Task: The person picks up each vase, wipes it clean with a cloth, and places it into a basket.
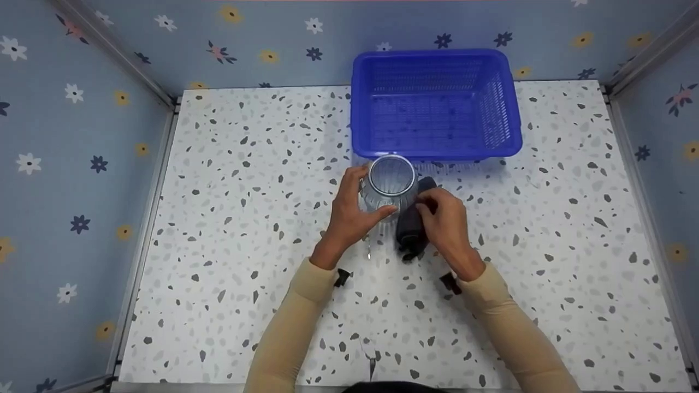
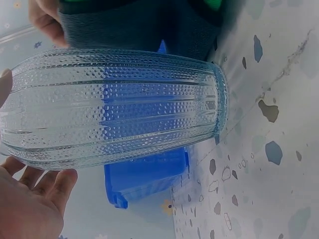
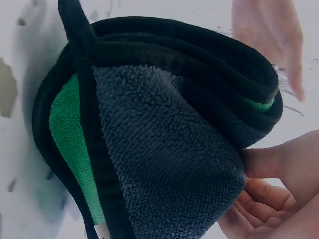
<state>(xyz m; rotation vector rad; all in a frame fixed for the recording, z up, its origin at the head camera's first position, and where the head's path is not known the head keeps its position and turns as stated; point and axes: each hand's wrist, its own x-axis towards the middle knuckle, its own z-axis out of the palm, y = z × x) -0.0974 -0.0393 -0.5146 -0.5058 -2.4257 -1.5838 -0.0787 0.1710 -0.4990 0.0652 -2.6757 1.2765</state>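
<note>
A tall clear glass vase [image 2: 149,107] with ribs and raised dots stands upright, its round mouth facing up in the head view. My left hand [image 1: 348,215] holds it near the top, with thumb and fingers spread around its side. Just to the right of the vase is a folded dark grey cloth [image 1: 410,221]. The right wrist view shows the cloth's fuzzy surface, black edging, hanging loop and green inner side. My right hand [image 1: 449,225] pinches one side of this cloth between thumb and fingers.
A blue plastic basket [image 1: 437,154] with perforated walls stands right behind the vase, against the flowered back panel [image 1: 284,33]. Flowered panels also flank the speckled white tabletop [image 1: 246,218] at left and right.
</note>
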